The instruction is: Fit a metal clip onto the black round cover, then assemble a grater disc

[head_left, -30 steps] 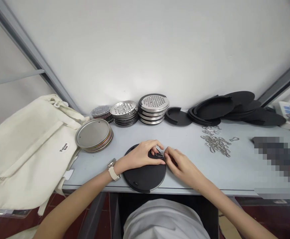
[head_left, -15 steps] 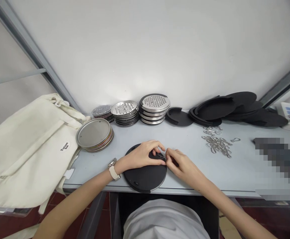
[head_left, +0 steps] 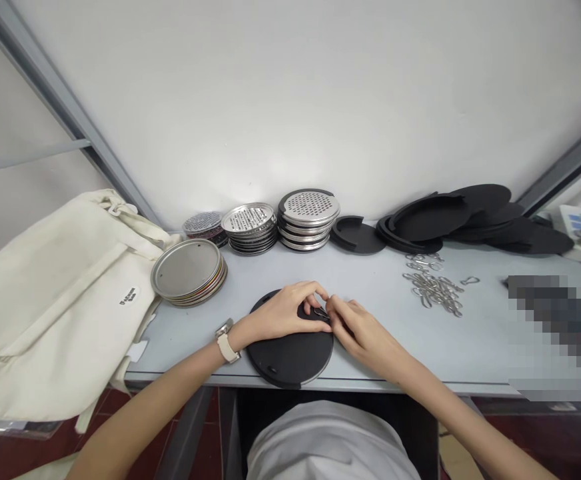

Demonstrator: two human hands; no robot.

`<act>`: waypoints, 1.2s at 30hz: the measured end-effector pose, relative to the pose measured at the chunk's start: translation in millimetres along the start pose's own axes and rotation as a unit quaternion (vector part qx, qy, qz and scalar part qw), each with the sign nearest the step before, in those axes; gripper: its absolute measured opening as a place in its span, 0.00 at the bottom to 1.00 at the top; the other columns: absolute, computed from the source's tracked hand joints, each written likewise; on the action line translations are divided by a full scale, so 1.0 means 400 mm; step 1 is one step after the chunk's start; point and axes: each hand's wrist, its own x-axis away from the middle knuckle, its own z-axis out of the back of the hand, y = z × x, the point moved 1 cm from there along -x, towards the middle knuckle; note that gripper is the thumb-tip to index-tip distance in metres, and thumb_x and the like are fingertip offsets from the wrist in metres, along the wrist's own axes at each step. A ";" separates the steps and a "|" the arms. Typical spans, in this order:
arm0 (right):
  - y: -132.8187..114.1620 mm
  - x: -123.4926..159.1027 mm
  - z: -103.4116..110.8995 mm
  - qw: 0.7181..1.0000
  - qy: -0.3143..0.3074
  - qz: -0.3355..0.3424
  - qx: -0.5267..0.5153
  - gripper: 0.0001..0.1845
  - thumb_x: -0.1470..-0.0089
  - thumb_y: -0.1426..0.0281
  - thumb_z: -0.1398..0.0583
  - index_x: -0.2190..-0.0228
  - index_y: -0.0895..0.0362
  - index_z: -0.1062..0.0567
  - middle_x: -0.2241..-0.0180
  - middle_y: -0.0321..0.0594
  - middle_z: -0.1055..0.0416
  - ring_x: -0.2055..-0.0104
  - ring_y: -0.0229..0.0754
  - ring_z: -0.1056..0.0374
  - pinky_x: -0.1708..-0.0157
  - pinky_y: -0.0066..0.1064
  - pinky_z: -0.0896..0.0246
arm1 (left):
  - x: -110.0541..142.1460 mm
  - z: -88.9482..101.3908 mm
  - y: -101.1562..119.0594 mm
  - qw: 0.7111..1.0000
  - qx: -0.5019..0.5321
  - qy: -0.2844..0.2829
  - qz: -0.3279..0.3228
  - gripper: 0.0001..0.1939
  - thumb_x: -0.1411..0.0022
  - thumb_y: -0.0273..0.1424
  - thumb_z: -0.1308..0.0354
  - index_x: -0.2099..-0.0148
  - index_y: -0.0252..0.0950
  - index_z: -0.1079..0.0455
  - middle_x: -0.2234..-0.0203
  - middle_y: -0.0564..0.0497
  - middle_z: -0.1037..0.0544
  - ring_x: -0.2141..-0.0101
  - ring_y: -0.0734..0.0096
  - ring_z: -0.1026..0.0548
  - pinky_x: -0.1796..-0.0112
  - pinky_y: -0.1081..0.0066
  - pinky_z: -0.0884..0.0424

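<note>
A round black disc [head_left: 295, 363] with a small oval slot lies near the table's front edge, a thin silvery rim showing at its lower right. My left hand [head_left: 290, 310] rests across its top, thumb and curled fingers gripping at the right-hand edge. There, a small wire snap hook [head_left: 321, 313] sits between my two hands. My right hand [head_left: 355, 328] pinches the hook's outer end with thumb and forefinger. Its tip is hidden behind the fingers. More snap hooks [head_left: 435, 291] lie in a loose pile to the right.
Stacked metal discs [head_left: 186, 268] stand at left, beside a cream bag [head_left: 60, 300]. Along the wall are perforated grater plates [head_left: 249, 219], a taller grater stack [head_left: 310, 207] and black round holders [head_left: 430, 219]. A blurred-out dark object [head_left: 560, 313] lies at the right.
My right hand has shifted slightly left and up at the snap hook, which has turned a little. The left hand and the black disc stay nearly in place.
</note>
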 end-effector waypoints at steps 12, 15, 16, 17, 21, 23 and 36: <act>0.001 0.000 0.002 1.000 -0.007 0.005 0.014 0.10 0.37 0.73 0.53 0.71 0.53 0.40 0.72 0.37 0.33 0.70 0.42 0.38 0.68 0.33 0.43 | 0.002 -0.001 -0.004 1.000 0.011 0.002 0.004 0.17 0.46 0.37 0.36 0.56 0.37 0.33 0.65 0.53 0.28 0.65 0.73 0.30 0.61 0.71 0.33; 0.000 0.002 0.003 1.000 -0.009 0.009 0.019 0.10 0.37 0.73 0.54 0.71 0.53 0.40 0.72 0.37 0.33 0.70 0.43 0.39 0.67 0.34 0.43 | 0.001 -0.001 -0.005 1.000 0.009 0.006 0.002 0.18 0.47 0.37 0.35 0.56 0.36 0.33 0.65 0.53 0.28 0.65 0.73 0.30 0.61 0.72 0.33; 0.000 0.002 0.003 1.000 -0.011 0.011 0.021 0.10 0.37 0.73 0.54 0.71 0.53 0.40 0.72 0.37 0.33 0.69 0.43 0.39 0.67 0.34 0.42 | 0.001 -0.001 -0.006 1.000 0.007 0.008 0.003 0.18 0.47 0.37 0.35 0.57 0.36 0.33 0.66 0.53 0.28 0.65 0.73 0.30 0.61 0.72 0.33; 0.000 0.003 0.004 1.000 -0.014 0.013 0.021 0.10 0.37 0.73 0.54 0.70 0.53 0.40 0.72 0.38 0.33 0.69 0.43 0.38 0.66 0.34 0.42 | 0.001 -0.001 -0.007 1.000 0.006 0.009 0.006 0.19 0.48 0.38 0.35 0.57 0.36 0.33 0.66 0.53 0.28 0.65 0.73 0.30 0.62 0.72 0.33; 0.003 0.004 0.005 0.999 -0.026 0.025 0.017 0.09 0.36 0.74 0.54 0.68 0.54 0.38 0.69 0.40 0.33 0.66 0.44 0.37 0.64 0.35 0.41 | 0.000 -0.002 -0.009 1.000 0.009 0.008 0.014 0.19 0.48 0.38 0.35 0.56 0.36 0.33 0.67 0.53 0.28 0.67 0.73 0.29 0.64 0.73 0.32; 0.005 0.004 0.005 0.999 -0.029 0.025 0.015 0.09 0.36 0.74 0.54 0.67 0.54 0.38 0.69 0.41 0.33 0.66 0.44 0.37 0.63 0.36 0.41 | 0.000 -0.001 -0.006 1.000 0.017 0.005 0.009 0.18 0.48 0.37 0.35 0.57 0.36 0.32 0.68 0.53 0.29 0.68 0.74 0.30 0.65 0.74 0.32; 0.008 0.005 -0.001 0.999 -0.034 0.011 0.011 0.08 0.35 0.73 0.55 0.63 0.54 0.37 0.69 0.40 0.34 0.66 0.44 0.39 0.62 0.37 0.42 | 0.008 0.003 0.007 1.000 -0.003 0.003 -0.020 0.13 0.43 0.31 0.39 0.56 0.35 0.33 0.70 0.54 0.29 0.69 0.76 0.31 0.65 0.75 0.34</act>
